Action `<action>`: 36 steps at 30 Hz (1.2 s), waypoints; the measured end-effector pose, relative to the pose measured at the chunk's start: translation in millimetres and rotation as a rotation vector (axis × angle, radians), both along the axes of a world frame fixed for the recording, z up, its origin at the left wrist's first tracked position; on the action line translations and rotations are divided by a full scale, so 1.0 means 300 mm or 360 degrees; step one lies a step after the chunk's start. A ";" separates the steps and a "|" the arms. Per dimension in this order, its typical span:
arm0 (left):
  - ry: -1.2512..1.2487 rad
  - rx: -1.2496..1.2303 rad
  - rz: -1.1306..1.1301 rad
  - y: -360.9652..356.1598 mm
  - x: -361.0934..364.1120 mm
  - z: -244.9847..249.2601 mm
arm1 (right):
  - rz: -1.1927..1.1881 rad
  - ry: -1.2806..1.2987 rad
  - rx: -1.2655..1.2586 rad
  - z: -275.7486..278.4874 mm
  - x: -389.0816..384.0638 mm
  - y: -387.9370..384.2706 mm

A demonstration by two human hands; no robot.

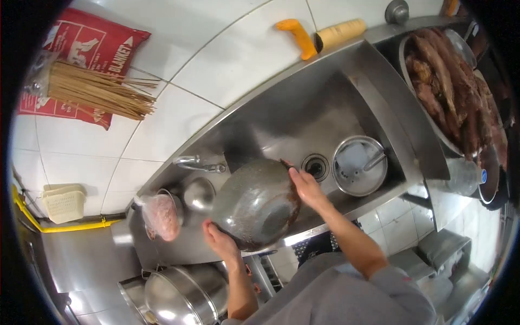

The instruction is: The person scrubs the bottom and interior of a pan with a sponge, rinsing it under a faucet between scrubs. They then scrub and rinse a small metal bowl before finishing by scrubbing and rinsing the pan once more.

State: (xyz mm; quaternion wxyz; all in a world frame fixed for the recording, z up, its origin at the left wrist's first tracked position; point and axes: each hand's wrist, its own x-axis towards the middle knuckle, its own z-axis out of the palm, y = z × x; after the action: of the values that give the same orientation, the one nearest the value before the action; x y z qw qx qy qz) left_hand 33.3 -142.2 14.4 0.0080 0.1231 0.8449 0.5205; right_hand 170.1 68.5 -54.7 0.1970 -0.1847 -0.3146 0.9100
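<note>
A large dark grey wok (244, 200) is held tilted over the front of the steel sink, its rounded underside apparently facing me. My left hand (221, 242) grips the wok's near-left edge, with the fingers partly hidden behind it. On the opposite side, my right hand (307, 187) is closed on the wok's rim. Just beyond my right hand are the drain (315, 167) and a round metal pot (360, 181) of cloudy water with a handle sticking out of it. An upturned metal bowl (199, 193) sits to the left of the wok.
A faucet (200, 163) rises behind the wok. At left, a plastic bag of pinkish meat (162, 216) rests in a container. A large pan of dark meat strips (441, 86) stands at right, near a clear plastic bottle (460, 176). Steel pots (184, 295) are at lower left.
</note>
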 end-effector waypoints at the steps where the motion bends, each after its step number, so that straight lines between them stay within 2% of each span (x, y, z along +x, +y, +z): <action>1: 0.0065 -0.0061 -0.0007 0.013 0.024 0.022 | -0.0074 -0.0375 0.0561 0.007 -0.006 -0.009; 2: 0.0069 -0.0028 -0.0025 0.050 0.027 0.034 | -0.0167 -0.0759 0.1138 0.017 -0.018 -0.005; 4: -0.0027 0.0166 0.0006 0.054 0.064 0.047 | -0.0521 -0.0433 0.2458 0.131 -0.071 -0.077; 5: -0.0037 0.0154 0.0014 0.054 0.083 0.046 | -0.0505 -0.0436 0.2449 0.192 -0.053 -0.106; 7: 0.0049 0.0156 -0.0048 0.059 0.091 0.056 | -0.0429 -0.0140 0.2435 0.297 -0.038 -0.144; 8: 0.0059 0.0169 -0.0036 0.057 0.091 0.053 | -0.0428 -0.0121 0.2447 0.232 -0.033 -0.119; 10: 0.0172 -0.0052 -0.0095 0.034 0.095 0.052 | -0.0392 0.0040 0.0579 0.041 0.000 -0.056; 11: 0.0217 -0.0053 -0.0130 0.038 0.103 0.053 | -0.0378 0.0050 0.0593 0.048 0.009 -0.049; 13: 0.0192 0.0051 -0.0148 0.054 0.092 0.041 | -0.0414 -0.0253 0.1412 0.097 0.033 -0.006; 14: 0.0145 0.0096 -0.0152 0.039 0.101 0.040 | -0.0416 -0.0265 0.1401 0.148 0.038 -0.050; 16: 0.0126 0.0141 -0.0177 0.049 0.109 0.045 | -0.0400 -0.0137 0.2427 0.320 0.011 -0.135; 18: 0.0110 0.0201 -0.0195 0.050 0.105 0.044 | -0.0470 -0.0160 0.2345 0.254 0.038 -0.099; 19: 0.0203 0.0063 -0.0196 0.045 0.095 0.032 | -0.0532 -0.0166 0.2271 0.197 0.050 -0.059; 20: 0.0292 -0.0103 -0.0195 0.018 0.093 0.036 | -0.0246 0.0028 0.1150 0.123 0.061 -0.016; 22: 0.0252 -0.0030 -0.0184 0.016 0.104 0.047 | -0.0045 0.0183 0.0312 0.058 0.072 0.044; 23: 0.0202 0.0048 -0.0192 0.042 0.107 0.045 | -0.0240 0.0164 0.0745 0.056 0.028 0.015; 24: 0.0194 0.0047 -0.0202 0.052 0.115 0.048 | -0.0309 -0.0004 0.1700 0.147 0.014 0.011; 26: 0.0146 0.0075 -0.0171 0.053 0.120 0.062 | -0.0284 0.0041 0.2352 0.290 0.003 -0.054; 27: 0.0099 0.0096 -0.0195 0.039 0.110 0.053 | -0.0292 0.0034 0.2341 0.269 0.014 -0.045; 29: 0.0189 0.0012 -0.0177 0.058 0.118 0.058 | -0.0110 0.0334 0.1496 0.165 0.044 0.035; 30: 0.0269 -0.0101 -0.0152 0.044 0.123 0.068 | -0.0024 0.0315 0.0651 0.074 0.075 0.055; 32: 0.0273 -0.0049 -0.0133 0.043 0.119 0.061 | -0.0277 -0.0039 0.0868 0.002 0.086 0.012; 34: 0.0248 -0.0045 -0.0134 0.035 0.126 0.054 | -0.0461 -0.0126 0.1922 0.144 0.051 -0.049; 35: 0.0219 0.0026 -0.0164 0.041 0.125 0.055 | -0.0445 -0.0214 0.2218 0.257 0.064 -0.100; 36: 0.0197 0.0110 -0.0202 0.056 0.119 0.054 | -0.0457 -0.0222 0.2218 0.253 0.073 -0.095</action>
State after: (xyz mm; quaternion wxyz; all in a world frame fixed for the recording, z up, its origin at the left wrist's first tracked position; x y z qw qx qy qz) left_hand 68.9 -125.5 30.6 -0.0155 0.2084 0.8159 0.5391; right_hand 192.0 39.9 21.3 0.3664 -0.1131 -0.8073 0.4485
